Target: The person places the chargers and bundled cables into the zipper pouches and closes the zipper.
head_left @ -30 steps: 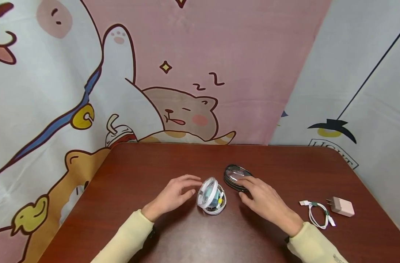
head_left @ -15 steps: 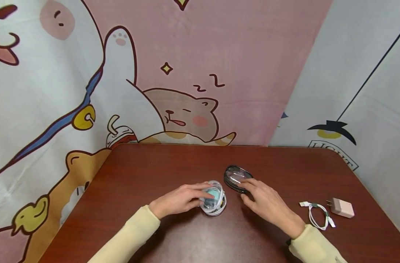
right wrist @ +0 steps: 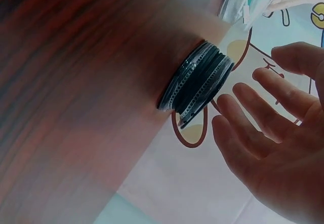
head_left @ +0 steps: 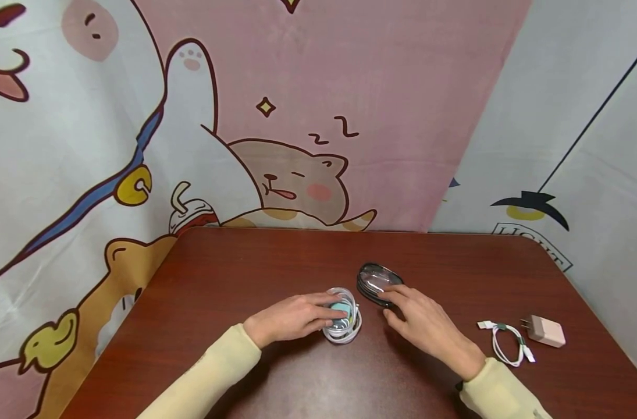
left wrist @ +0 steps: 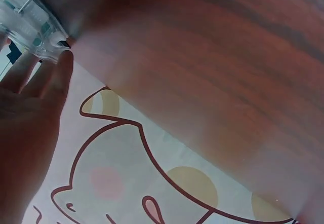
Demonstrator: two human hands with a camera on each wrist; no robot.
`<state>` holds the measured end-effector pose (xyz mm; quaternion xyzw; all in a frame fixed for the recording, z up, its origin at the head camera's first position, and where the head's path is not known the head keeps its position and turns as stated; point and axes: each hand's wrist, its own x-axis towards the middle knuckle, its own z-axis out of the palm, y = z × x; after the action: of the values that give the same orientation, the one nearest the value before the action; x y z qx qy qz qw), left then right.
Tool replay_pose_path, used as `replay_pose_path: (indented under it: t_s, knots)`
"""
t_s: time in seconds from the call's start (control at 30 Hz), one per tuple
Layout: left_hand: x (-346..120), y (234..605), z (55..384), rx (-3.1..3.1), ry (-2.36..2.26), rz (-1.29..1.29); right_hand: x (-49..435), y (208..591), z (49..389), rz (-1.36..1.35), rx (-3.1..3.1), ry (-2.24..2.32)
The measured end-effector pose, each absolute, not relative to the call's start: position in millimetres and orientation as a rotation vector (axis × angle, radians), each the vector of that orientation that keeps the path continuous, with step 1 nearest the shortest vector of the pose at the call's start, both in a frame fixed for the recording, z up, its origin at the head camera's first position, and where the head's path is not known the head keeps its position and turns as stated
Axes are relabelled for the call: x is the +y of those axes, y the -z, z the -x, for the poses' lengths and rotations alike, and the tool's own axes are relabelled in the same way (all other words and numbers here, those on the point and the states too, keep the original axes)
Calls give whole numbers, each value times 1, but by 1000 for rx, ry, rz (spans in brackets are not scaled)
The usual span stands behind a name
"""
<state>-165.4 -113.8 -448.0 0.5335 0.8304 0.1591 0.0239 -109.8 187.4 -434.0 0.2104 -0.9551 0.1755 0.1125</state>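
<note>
A small round clear case with a white rim (head_left: 349, 333) sits mid-table, with something light blue-green inside. My left hand (head_left: 297, 317) lies across its transparent lid, fingers extended over the top. In the left wrist view, the fingertips of the left hand (left wrist: 33, 102) touch the edge of the clear case (left wrist: 30, 19). Just behind and to the right lies a round black-rimmed case (head_left: 372, 278) with a transparent top. Over its near edge hovers my right hand (head_left: 430, 326), fingers loosely bent. In the right wrist view, a gap shows between those fingers (right wrist: 248, 127) and the black case (right wrist: 195, 82).
To the right, a coiled white cable (head_left: 498, 349) with a dark green tie lies on the brown table (head_left: 234, 262). Beside it is a pale pink plug adapter (head_left: 545, 330), prongs pointing left. A cartoon-printed cloth (head_left: 402, 116) hangs behind the table's far edge.
My left hand has moved right onto the white-rimmed case, and its raised lid has come down over the contents. My right hand has stayed almost still over the black case.
</note>
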Motion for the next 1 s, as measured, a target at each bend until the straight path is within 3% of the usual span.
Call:
replay_pose_path:
  t_s: [0.47, 1.0]
  knots:
    - [-110, 442, 153, 2790, -73, -1672, 174, 435, 107, -697, -2682, -425]
    - [-103, 449, 161, 2576, -262, -1847, 177, 433, 105, -645, -2685, -418]
